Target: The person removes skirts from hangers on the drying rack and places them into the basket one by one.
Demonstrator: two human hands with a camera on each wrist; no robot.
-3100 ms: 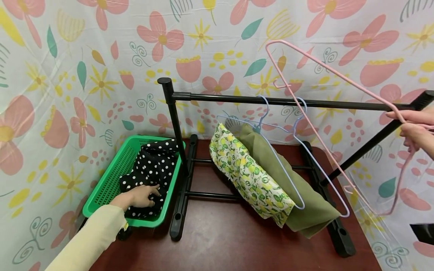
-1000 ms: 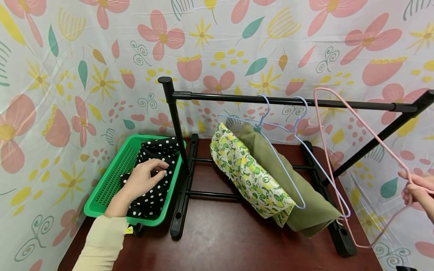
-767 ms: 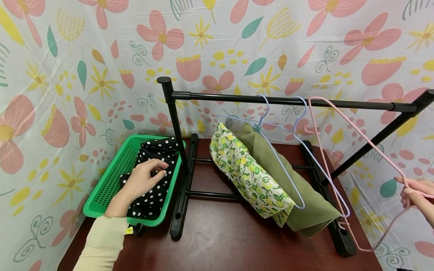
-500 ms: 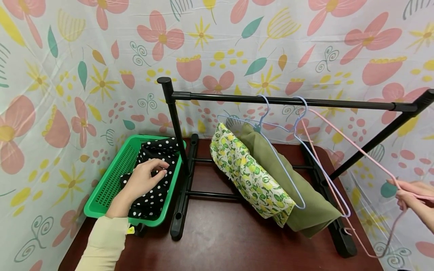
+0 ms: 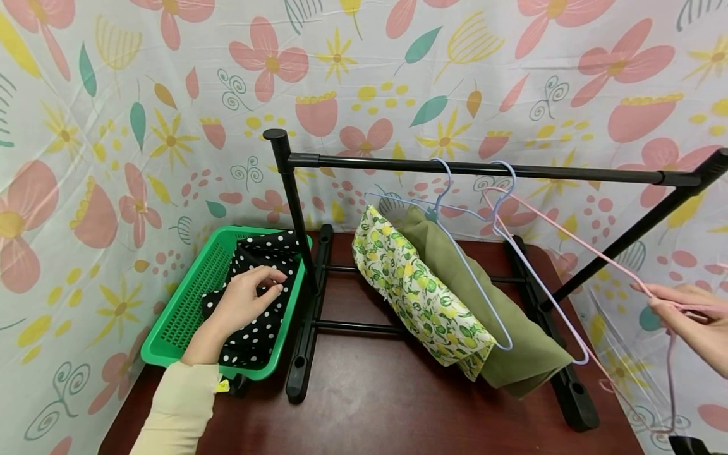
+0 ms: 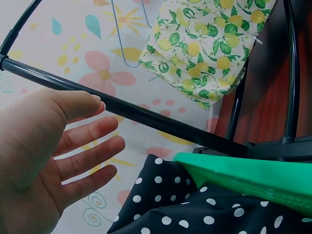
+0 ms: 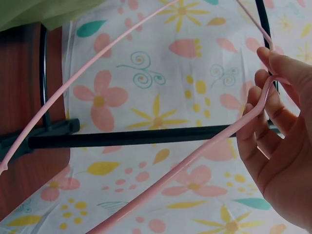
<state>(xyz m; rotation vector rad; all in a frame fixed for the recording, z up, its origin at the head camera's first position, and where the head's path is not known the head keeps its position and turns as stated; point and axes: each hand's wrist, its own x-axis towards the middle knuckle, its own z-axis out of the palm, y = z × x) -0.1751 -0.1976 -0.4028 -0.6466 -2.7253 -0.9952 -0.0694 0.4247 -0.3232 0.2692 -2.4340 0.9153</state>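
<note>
Pinching the pink hanger — right hand; left hand over dotted cloth

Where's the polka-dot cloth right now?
At the left of the head view, the polka-dot cloth lies in the green basket, beside the rack's left post; the left hand is over it.

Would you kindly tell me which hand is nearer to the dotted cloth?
Left. The left hand hovers over the dotted cloth in the basket; the right hand is well away, toward the rack's opposite end, with the pink hanger in its grip.
</note>
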